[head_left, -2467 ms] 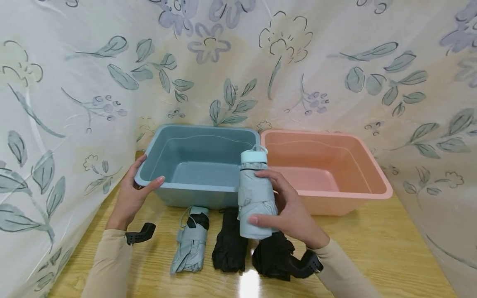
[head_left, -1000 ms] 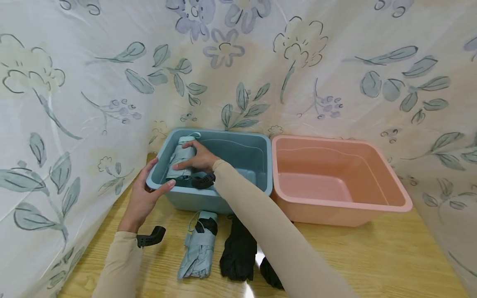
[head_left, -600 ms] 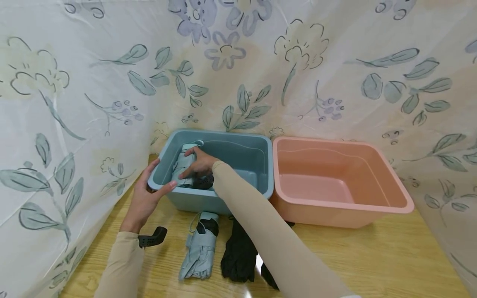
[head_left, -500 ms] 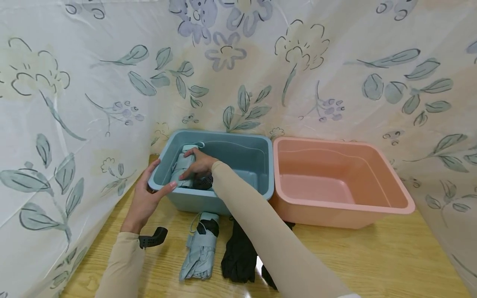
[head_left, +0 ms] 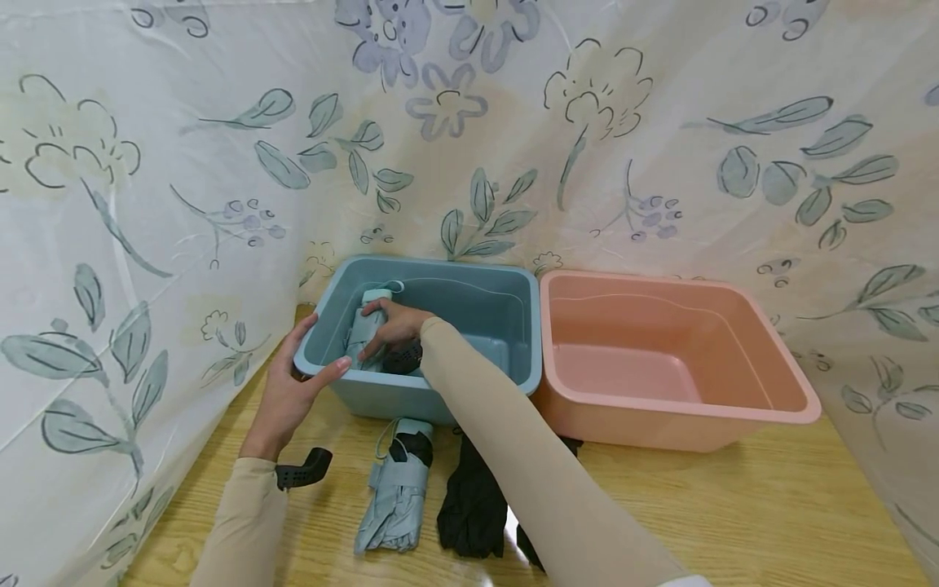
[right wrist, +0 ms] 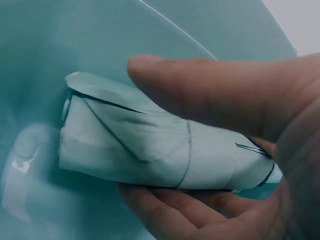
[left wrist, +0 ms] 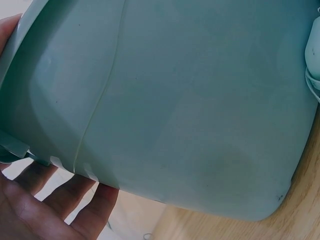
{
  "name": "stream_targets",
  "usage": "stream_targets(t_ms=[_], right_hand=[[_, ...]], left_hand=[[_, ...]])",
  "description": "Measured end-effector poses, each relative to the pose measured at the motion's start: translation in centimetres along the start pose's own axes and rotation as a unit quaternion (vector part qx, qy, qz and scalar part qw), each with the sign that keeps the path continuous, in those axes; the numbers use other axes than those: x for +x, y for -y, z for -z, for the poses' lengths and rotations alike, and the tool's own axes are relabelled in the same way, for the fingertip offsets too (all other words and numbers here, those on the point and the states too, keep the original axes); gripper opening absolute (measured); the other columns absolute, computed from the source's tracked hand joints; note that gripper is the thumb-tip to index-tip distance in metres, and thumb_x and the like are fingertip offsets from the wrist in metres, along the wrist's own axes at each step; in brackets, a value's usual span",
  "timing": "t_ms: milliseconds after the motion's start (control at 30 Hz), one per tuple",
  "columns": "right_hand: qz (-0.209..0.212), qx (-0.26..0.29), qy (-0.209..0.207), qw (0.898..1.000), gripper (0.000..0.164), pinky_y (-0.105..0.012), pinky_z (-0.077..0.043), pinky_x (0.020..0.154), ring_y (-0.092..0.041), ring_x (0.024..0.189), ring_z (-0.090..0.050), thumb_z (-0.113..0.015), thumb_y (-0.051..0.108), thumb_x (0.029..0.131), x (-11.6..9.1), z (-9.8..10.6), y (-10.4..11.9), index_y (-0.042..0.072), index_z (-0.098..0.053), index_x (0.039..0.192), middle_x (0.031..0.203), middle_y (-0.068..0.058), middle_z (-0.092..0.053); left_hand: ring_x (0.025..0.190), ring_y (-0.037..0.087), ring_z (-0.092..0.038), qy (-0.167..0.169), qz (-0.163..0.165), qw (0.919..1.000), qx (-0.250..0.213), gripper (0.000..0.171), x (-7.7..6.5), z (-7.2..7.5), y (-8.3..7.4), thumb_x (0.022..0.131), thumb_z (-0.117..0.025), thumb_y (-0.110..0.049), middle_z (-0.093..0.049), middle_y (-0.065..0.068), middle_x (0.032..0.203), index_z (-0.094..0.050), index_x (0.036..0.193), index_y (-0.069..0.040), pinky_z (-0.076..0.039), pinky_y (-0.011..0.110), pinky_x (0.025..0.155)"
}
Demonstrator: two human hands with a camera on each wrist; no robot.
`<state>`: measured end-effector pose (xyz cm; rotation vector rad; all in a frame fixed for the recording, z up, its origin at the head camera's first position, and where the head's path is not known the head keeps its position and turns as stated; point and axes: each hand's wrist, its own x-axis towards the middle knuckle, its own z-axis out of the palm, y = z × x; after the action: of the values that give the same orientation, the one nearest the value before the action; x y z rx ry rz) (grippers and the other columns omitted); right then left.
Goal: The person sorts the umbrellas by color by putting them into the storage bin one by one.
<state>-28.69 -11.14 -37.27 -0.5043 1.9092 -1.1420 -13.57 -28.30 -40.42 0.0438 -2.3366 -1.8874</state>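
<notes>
Inside the blue tub (head_left: 469, 281), near its left end, lies a folded light-blue umbrella (head_left: 362, 333) with a wrist loop at its far end. My right hand (head_left: 398, 324) holds it, thumb on one side and fingers on the other; the right wrist view shows the umbrella (right wrist: 125, 140) between them. My left hand (head_left: 284, 395) grips the tub's left front corner, thumb over the rim. In the left wrist view, fingers of the left hand (left wrist: 60, 205) lie at the edge of the tub wall (left wrist: 190, 110).
A pink tub (head_left: 660, 412) stands against the blue one on the right. In front lie another light-blue folded umbrella (head_left: 396, 497) and a black folded one (head_left: 469, 505). My right forearm partly covers a further black item (head_left: 526, 546). Floral cloth (head_left: 469, 122) hangs behind and at the sides.
My right hand has carried the light-blue umbrella from in front of the tubs leftward and down into the blue tub. The left hand has kept its grip on the corner.
</notes>
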Motion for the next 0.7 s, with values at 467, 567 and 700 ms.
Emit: stream_targets(t_ms=[467, 567, 700], right_hand=[[-0.01, -0.032, 0.079, 0.996, 0.088, -0.035, -0.048, 0.097, -0.033, 0.121, -0.06, -0.071, 0.012, 0.095, 0.48, 0.24, -0.21, 0.016, -0.016, 0.163, 0.151, -0.021, -0.042], [-0.014, -0.034, 0.07, 0.997, 0.087, -0.036, -0.048, 0.1, -0.032, 0.124, -0.059, -0.071, 0.014, 0.096, 0.47, 0.45, -0.25, 0.017, -0.017, 0.164, 0.153, -0.02, -0.042], [-0.017, -0.024, 0.049, 0.998, 0.087, -0.038, -0.047, 0.102, -0.032, 0.126, -0.058, -0.074, 0.016, 0.094, 0.11, 0.82, -0.01, 0.019, -0.022, 0.163, 0.145, -0.017, -0.053]], left_hand=[[0.144, 0.037, -0.03, 0.004, -0.002, 1.0, 0.008, 0.083, -0.23, 0.11, -0.06, 0.098, -0.07, -0.022, -0.022, 0.014, 0.163, -0.019, 0.163, -0.027, -0.041, 0.024, 0.098], [0.144, 0.037, -0.031, 0.004, -0.003, 1.0, 0.007, 0.082, -0.26, 0.09, 0.0, 0.098, -0.07, -0.022, -0.022, 0.014, 0.163, -0.019, 0.163, -0.026, -0.042, 0.021, 0.096], [0.142, 0.037, -0.032, 0.003, -0.007, 0.9999, 0.008, 0.082, -0.34, 0.12, 0.0, 0.098, -0.069, -0.021, -0.023, 0.014, 0.162, -0.02, 0.163, -0.026, -0.042, 0.018, 0.093]])
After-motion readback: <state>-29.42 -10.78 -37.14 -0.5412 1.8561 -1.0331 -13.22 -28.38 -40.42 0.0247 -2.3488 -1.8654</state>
